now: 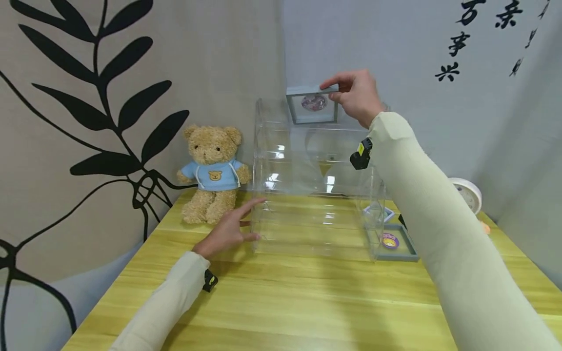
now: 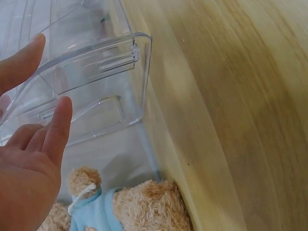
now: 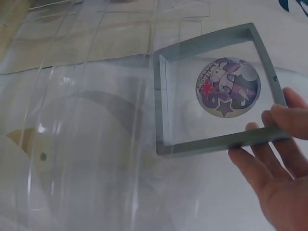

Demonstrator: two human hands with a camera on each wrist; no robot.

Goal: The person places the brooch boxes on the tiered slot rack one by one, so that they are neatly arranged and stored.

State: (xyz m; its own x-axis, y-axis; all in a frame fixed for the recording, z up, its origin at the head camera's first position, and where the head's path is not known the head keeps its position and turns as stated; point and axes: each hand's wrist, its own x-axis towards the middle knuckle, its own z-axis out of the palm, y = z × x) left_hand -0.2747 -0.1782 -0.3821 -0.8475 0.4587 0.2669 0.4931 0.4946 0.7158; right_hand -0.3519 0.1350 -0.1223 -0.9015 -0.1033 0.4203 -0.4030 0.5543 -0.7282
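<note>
My right hand (image 1: 357,95) pinches a grey square display frame (image 3: 207,144) by its edge, above the top of a clear plastic shelf rack (image 1: 325,226). Inside the frame, held in a see-through film, is a round purple cartoon badge (image 3: 228,87). The thumb lies on one side of the frame and fingers on the other. At the rack's left side is my left hand (image 1: 228,231), its fingers spread and fairly straight, the tips at the clear side panel. In the left wrist view the rack's rounded corner (image 2: 142,38) lies beyond the fingers.
A teddy bear (image 1: 215,168) in a blue hoodie sits left of the rack. Behind the rack's right side lie another grey frame (image 1: 397,257) with a badge and a small white-edged frame (image 1: 388,214). A round white clock (image 1: 470,195) stands farther right on the wooden table (image 1: 281,302).
</note>
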